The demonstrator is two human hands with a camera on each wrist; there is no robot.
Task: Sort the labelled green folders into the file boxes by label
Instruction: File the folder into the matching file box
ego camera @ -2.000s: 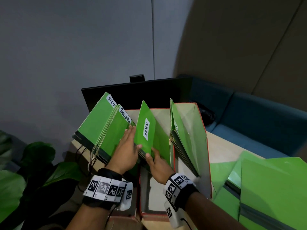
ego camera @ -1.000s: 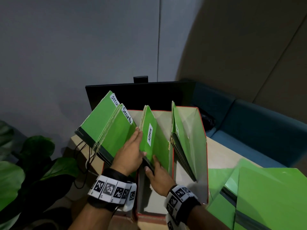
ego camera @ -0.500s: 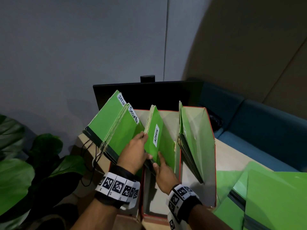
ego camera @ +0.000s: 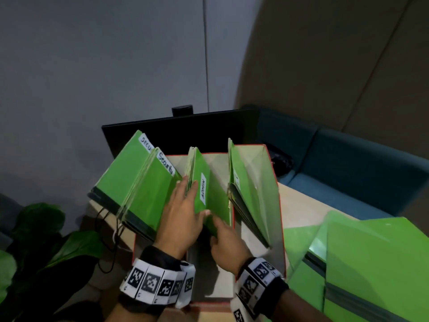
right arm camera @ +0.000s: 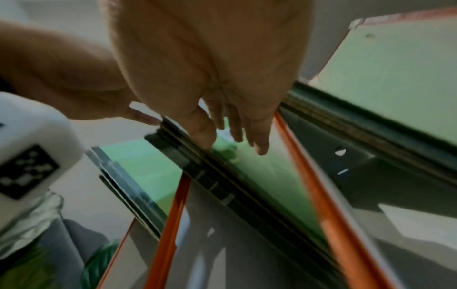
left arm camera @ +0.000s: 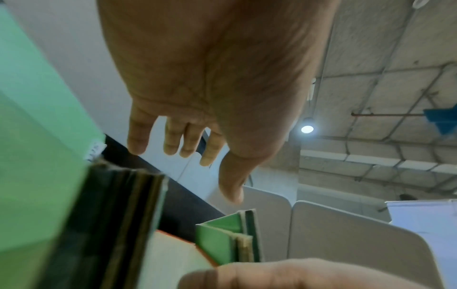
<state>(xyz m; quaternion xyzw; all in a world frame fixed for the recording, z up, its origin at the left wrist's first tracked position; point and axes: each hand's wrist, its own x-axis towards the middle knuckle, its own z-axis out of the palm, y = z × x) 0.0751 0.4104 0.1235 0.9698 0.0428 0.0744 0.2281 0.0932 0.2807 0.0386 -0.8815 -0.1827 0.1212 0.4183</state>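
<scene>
A green folder labelled ADMIN [ego camera: 204,194] stands nearly upright with others in the middle red-edged file box [ego camera: 206,304]. My left hand [ego camera: 185,205] lies with straight fingers against the left side of that stack, thumb across its front. My right hand [ego camera: 222,231] presses straight fingers on the folder's lower face; in the right wrist view the right hand [right arm camera: 230,140] has its thumb at the dark spine. Two Security folders [ego camera: 148,189] lean left out of the left box. More green folders [ego camera: 246,196] lean in the right box [ego camera: 276,201]. In the left wrist view the left hand [left arm camera: 217,176] holds nothing.
Loose green folders [ego camera: 371,263] lie piled on the table at the right. A black monitor [ego camera: 185,129] stands right behind the boxes. A leafy plant [ego camera: 46,240] and a black cable [ego camera: 104,228] are at the left, a blue sofa [ego camera: 359,163] at the back right.
The ADMIN folder has swung from leaning to nearly upright against its stack. My left hand has moved from the Security folders onto the stack's left side; the right hand stays at the folder's base.
</scene>
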